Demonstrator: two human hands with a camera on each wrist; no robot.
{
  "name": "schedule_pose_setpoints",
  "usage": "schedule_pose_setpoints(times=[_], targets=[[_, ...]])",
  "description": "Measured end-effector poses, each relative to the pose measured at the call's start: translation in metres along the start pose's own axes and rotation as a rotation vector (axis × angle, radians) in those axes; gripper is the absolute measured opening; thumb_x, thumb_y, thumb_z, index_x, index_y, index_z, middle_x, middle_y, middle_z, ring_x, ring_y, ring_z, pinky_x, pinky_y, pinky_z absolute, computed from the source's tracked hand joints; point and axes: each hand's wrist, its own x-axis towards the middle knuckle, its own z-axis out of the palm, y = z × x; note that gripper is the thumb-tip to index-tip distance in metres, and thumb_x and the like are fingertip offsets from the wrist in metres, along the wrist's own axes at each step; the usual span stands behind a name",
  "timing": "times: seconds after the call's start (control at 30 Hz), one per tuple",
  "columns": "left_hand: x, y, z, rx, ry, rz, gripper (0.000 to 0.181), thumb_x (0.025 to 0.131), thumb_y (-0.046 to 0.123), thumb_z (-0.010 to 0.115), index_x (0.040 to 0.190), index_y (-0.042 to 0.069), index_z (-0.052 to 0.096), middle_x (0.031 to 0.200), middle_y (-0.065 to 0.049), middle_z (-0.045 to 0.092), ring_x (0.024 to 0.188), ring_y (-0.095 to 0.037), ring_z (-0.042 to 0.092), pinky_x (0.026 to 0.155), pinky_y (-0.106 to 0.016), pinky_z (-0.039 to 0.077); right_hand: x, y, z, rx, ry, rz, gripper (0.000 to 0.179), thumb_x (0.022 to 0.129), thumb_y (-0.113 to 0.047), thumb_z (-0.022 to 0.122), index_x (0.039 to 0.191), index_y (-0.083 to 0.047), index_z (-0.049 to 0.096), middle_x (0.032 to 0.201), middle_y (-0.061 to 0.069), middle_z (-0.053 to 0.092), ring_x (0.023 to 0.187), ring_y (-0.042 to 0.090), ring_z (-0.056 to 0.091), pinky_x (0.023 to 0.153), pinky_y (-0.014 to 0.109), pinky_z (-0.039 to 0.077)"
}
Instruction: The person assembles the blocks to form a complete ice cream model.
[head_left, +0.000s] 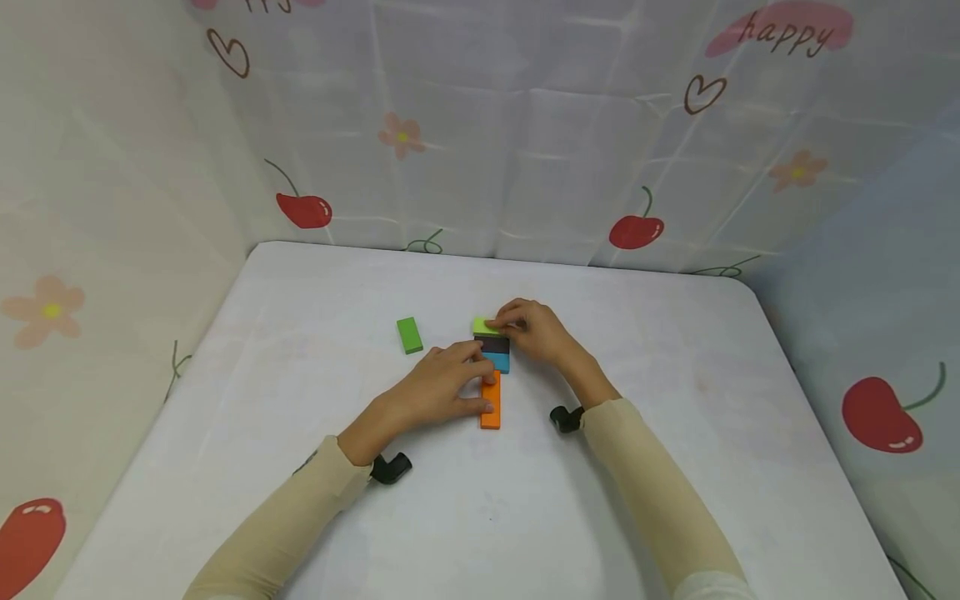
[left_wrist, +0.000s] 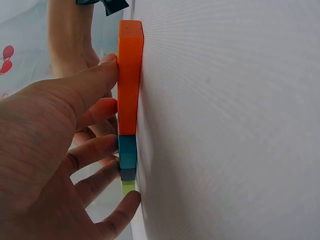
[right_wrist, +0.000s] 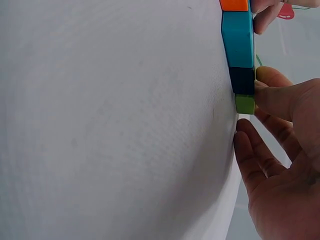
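Note:
Four coloured blocks lie end to side in a line on the white table: an orange block [head_left: 491, 419] nearest, then a blue block [head_left: 498, 362], a black block [head_left: 492, 344] and a light green block [head_left: 480, 326]. My left hand [head_left: 441, 385] rests its thumb and index fingertip on the orange block's top, its other fingers spread along the blue and black ones. At the far end, my right hand [head_left: 542, 335] touches the top of the light green block with thumb and fingertip. Its other fingers [right_wrist: 250, 155] extend past the block near the table surface.
A separate green block [head_left: 409, 335] lies left of the line, beyond the left hand. Black wrist devices [head_left: 392, 468] hang at both cuffs. The white table [head_left: 637, 517] has a printed curtain [head_left: 510, 167] behind it and at its sides.

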Motion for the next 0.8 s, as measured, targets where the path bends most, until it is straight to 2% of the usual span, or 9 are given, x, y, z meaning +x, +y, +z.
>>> schedule_pose_setpoints(times=[0.37, 0.63, 0.8], targets=[[-0.0002, -0.0009, -0.0008, 0.003, -0.002, 0.007, 0.033, 0.097, 0.054, 0.077, 0.118, 0.030, 0.069, 0.119, 0.006, 0.055, 0.112, -0.013, 0.053, 0.099, -0.044, 0.043, -0.0021, 0.0011, 0.0004, 0.028, 0.008, -0.019, 0.024, 0.103, -0.005, 0.071, 0.122, -0.013, 0.083, 0.128, 0.009, 0.075, 0.126, 0.030, 0.066, 0.116, 0.050, 0.051], [-0.0006, -0.0029, 0.0027, 0.009, -0.010, 0.001, 0.035, 0.097, 0.057, 0.075, 0.120, 0.032, 0.067, 0.122, 0.007, 0.055, 0.116, -0.013, 0.053, 0.102, -0.043, 0.042, -0.0045, 0.0031, 0.0006, 0.037, 0.004, -0.033, 0.026, 0.102, -0.002, 0.070, 0.121, -0.013, 0.083, 0.128, 0.009, 0.076, 0.126, 0.031, 0.066, 0.116, 0.051, 0.050], [-0.0004, -0.0019, 0.0016, 0.001, -0.001, 0.007, 0.034, 0.097, 0.056, 0.076, 0.119, 0.032, 0.067, 0.120, 0.007, 0.055, 0.113, -0.013, 0.053, 0.101, -0.043, 0.042, -0.0049, 0.0031, -0.0010, 0.039, -0.005, -0.043, 0.026, 0.102, -0.001, 0.070, 0.121, -0.012, 0.083, 0.129, 0.011, 0.075, 0.126, 0.032, 0.066, 0.115, 0.051, 0.051]])
